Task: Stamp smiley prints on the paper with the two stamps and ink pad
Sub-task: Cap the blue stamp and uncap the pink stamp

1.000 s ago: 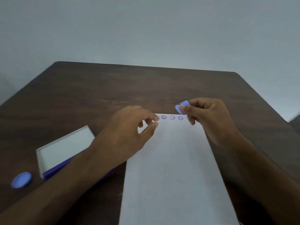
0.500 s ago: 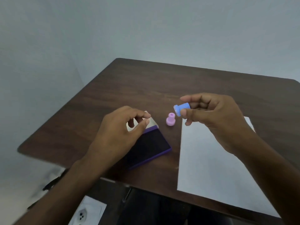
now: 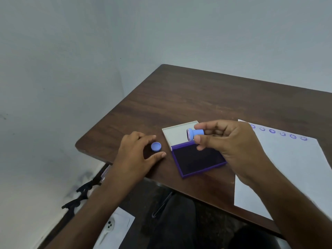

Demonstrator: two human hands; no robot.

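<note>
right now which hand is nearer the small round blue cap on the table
Left. The left hand curls around the small round blue cap, fingers on either side. The right hand is off beyond the ink pad, holding the blue stamp.

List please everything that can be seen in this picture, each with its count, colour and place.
table: one, dark brown wood, under everything.
ink pad: one, purple, open, near the table's front edge; its white lid lies flat behind it.
blue stamp: one, held sideways above the ink pad.
blue cap: one, on the table left of the ink pad.
paper: one sheet, white, right of the ink pad.
smiley prints: a row, purple, along the paper's far edge.
wall: grey, behind the table.
left hand: open, fingers around the blue cap.
right hand: pinching the blue stamp.
</note>
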